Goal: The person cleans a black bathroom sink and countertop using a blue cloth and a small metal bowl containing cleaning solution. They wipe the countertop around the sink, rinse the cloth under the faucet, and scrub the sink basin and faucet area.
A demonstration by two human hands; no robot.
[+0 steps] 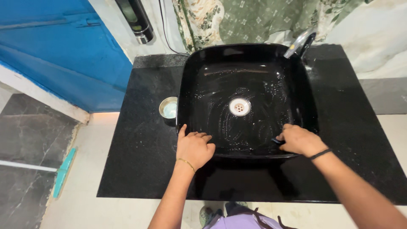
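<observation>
Lilac clothing (241, 221) is seen at the near edge of the head view, with two bare forearms reaching away from it. A black stone surface (140, 161) carries a square black basin (250, 59), streaked with soapy smears around its white drain (239, 106). The left hand (194, 147) is laid flat on the basin's near-left rim, fingers together and pointing far, clamped on nothing. The right hand (299, 140) is curled shut on a small dark scrubbing object (276, 140) that is mostly hidden; it is pressed against the basin's near inner wall, just right of centre. From that hand the drain lies far and to the left, and the right hand is nearer to it. A small steel cup (168, 107) stands just left of the basin. A chrome tap (299, 42) is seen at the far right rim.
</observation>
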